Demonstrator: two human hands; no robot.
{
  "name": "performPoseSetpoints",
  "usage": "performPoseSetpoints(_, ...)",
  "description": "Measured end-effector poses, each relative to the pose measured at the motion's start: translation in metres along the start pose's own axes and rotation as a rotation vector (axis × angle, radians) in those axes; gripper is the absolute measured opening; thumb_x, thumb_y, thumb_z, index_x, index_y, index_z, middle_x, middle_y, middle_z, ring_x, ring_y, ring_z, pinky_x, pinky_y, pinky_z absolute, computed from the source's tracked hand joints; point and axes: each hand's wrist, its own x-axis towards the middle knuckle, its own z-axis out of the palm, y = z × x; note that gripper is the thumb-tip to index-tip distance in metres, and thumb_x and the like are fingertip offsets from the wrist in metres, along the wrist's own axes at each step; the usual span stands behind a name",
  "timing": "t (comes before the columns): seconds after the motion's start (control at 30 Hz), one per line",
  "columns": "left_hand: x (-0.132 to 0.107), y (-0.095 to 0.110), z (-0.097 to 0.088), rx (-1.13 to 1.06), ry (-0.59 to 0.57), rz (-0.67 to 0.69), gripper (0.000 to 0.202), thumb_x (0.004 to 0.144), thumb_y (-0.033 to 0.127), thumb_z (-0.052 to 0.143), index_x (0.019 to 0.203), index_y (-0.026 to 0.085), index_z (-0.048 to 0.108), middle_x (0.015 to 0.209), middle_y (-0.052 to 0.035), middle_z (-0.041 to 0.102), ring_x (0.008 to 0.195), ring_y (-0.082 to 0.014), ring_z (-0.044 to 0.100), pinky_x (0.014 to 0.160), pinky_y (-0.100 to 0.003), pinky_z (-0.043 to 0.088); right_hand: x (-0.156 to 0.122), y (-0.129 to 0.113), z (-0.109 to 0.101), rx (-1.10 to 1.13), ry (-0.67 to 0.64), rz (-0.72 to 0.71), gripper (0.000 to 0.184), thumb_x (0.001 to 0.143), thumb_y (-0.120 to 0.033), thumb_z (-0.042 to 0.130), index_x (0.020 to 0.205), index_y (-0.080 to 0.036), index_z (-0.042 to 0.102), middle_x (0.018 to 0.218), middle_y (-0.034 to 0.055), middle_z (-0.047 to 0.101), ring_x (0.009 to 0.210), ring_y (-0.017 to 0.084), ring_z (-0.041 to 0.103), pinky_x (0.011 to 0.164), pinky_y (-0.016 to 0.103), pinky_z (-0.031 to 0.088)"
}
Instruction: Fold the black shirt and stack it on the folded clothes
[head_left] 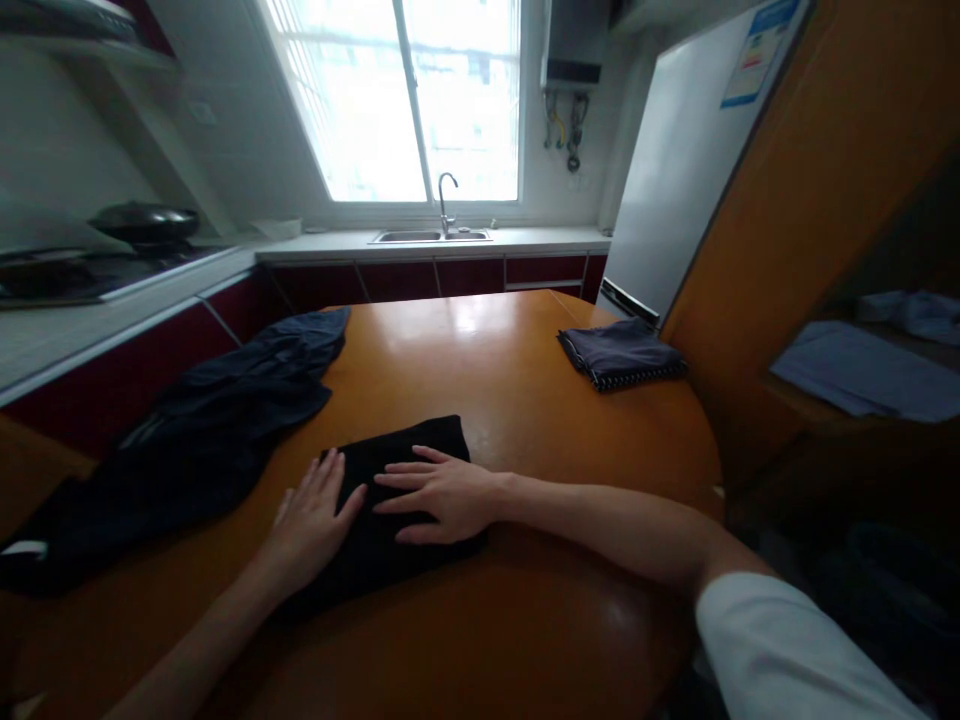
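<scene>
A black folded cloth, perhaps a garment (409,440), lies flat on the wooden table (480,360) in front of me. My left hand (313,520) rests along its left edge, fingers stretched out and thumb apart. Over the middle of the cloth, my right hand (439,495) lies palm down with its fingers spread, pointing left. Neither hand grips anything. What kind of garment the black cloth is, I cannot tell.
A dark blue garment (240,400) sprawls over the table's left side. Folded dark clothes (622,350) lie at the right. Beyond the table are a sink (409,237), a wok (146,222) on the stove, a fridge (675,150) and shelved cloths (862,370).
</scene>
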Motion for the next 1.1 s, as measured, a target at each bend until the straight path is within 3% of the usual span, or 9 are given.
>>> performPoseSetpoints(0.13,-0.006,0.014,-0.014,0.090,0.151,0.037,0.072,0.093,0.048,0.022,0.145,0.008,0.051,0.158,-0.0175,0.034,0.149,-0.0373,0.025,0.116,-0.068,0.015,0.002,0.007,0.006,-0.004,0.037,0.067,0.051,0.102,-0.047,0.043,0.144,-0.019,0.051,0.157,0.0131,0.040,0.149,0.023,0.029,0.123,0.051,0.014)
performPoseSetpoints(0.23,-0.016,0.027,-0.029,0.082,0.253,0.249,0.065,0.095,0.046,0.023,0.139,0.014,0.059,0.154,-0.0145,0.042,0.147,-0.0337,0.031,0.120,-0.062,0.009,0.004,0.010,0.010,-0.005,0.128,0.217,0.049,0.103,-0.045,0.041,0.143,-0.020,0.051,0.156,0.0115,0.041,0.150,0.023,0.027,0.123,0.050,0.014)
performPoseSetpoints(0.37,-0.028,0.037,-0.039,-0.049,0.100,0.537,0.062,0.096,0.055,0.035,0.149,0.024,0.049,0.156,-0.0039,0.040,0.146,-0.0266,0.036,0.122,-0.046,0.026,0.005,0.019,0.013,0.022,0.213,0.371,0.047,0.103,-0.043,0.040,0.143,-0.021,0.051,0.157,0.0107,0.041,0.149,0.022,0.029,0.123,0.049,0.015)
performPoseSetpoints(0.5,-0.038,0.040,-0.046,-0.081,-0.066,0.649,0.065,0.096,0.052,0.043,0.157,0.034,0.026,0.161,0.0007,0.026,0.149,-0.0262,0.028,0.121,-0.048,0.026,0.006,0.035,0.015,0.063,0.219,0.432,0.047,0.104,-0.043,0.039,0.145,-0.023,0.049,0.156,0.0091,0.043,0.149,0.021,0.029,0.122,0.051,0.016)
performPoseSetpoints(0.67,-0.055,0.047,-0.060,-0.026,-0.142,0.701,0.065,0.097,0.050,0.048,0.156,0.042,0.022,0.165,0.0025,0.016,0.152,-0.0295,0.017,0.121,-0.055,0.019,0.006,0.057,0.016,0.163,0.201,0.544,0.047,0.103,-0.043,0.037,0.145,-0.025,0.050,0.157,0.0075,0.042,0.149,0.022,0.027,0.121,0.050,0.020)
performPoseSetpoints(0.8,-0.074,0.050,-0.065,0.011,-0.156,0.704,0.066,0.097,0.044,0.054,0.156,0.043,0.023,0.166,0.0016,0.013,0.153,-0.0300,0.015,0.121,-0.056,0.020,0.005,0.079,0.021,0.267,0.245,0.727,0.048,0.102,-0.039,0.039,0.142,-0.018,0.054,0.154,0.0127,0.046,0.146,0.024,0.034,0.121,0.047,0.021)
performPoseSetpoints(1.0,-0.094,0.043,-0.075,-0.140,-0.124,0.718,0.059,0.098,0.039,0.053,0.154,0.035,0.035,0.162,-0.0025,0.030,0.150,-0.0272,0.025,0.122,-0.051,0.022,-0.002,0.109,0.031,0.446,0.740,0.938,0.044,0.098,-0.033,0.035,0.123,-0.013,0.066,0.126,0.0157,0.068,0.118,0.023,0.062,0.104,0.035,0.044)
performPoseSetpoints(1.1,-0.079,0.029,-0.083,-0.341,0.009,0.536,0.045,0.102,0.035,0.044,0.146,0.028,0.048,0.153,-0.0054,0.046,0.142,-0.0232,0.041,0.120,-0.043,0.031,-0.006,0.114,0.036,0.500,0.849,0.939,0.042,0.095,-0.035,0.038,0.114,-0.014,0.068,0.117,0.0145,0.071,0.110,0.024,0.065,0.098,0.037,0.048)
